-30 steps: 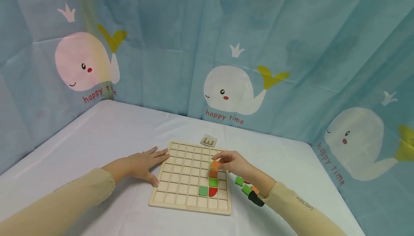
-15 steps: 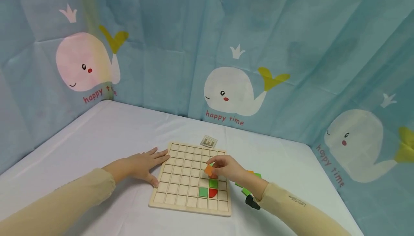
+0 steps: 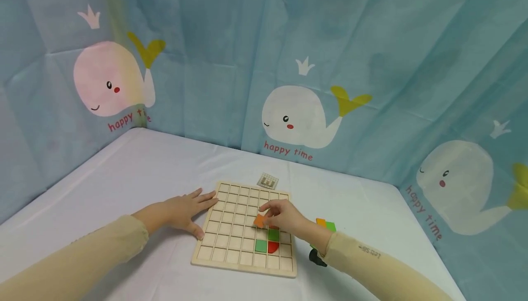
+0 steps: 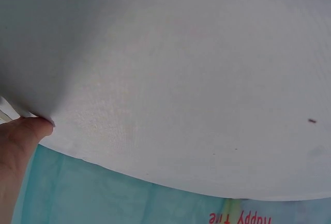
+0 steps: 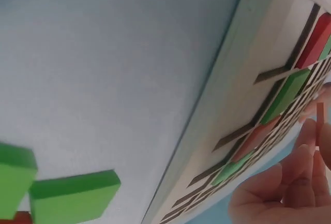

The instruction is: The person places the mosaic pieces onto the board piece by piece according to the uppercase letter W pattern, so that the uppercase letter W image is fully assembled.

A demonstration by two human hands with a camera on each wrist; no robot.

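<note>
A wooden grid board (image 3: 233, 256) lies on the white table, with a green square (image 3: 274, 235), a red rounded piece (image 3: 273, 247) and a teal-green square (image 3: 261, 246) in its cells. My right hand (image 3: 284, 216) pinches an orange piece (image 3: 259, 221) just over the grid, left of the column with coloured pieces. Part of that column is hidden behind the fingers. In the right wrist view the pinched piece (image 5: 320, 118) stands edge-on between thumb and fingers. With fingers spread, my left hand (image 3: 183, 211) rests at the board's left edge.
Loose green pieces (image 3: 330, 227) and an orange one (image 3: 321, 222) lie right of the board, partly behind the right forearm, near a black object (image 3: 317, 258). A small patterned card (image 3: 267, 181) lies beyond the board's far edge. A whale-printed curtain (image 3: 214, 85) surrounds the table.
My right hand has moved left and slightly nearer with the orange piece, from above the coloured column to the cells left of it. My left hand has stayed in place.
</note>
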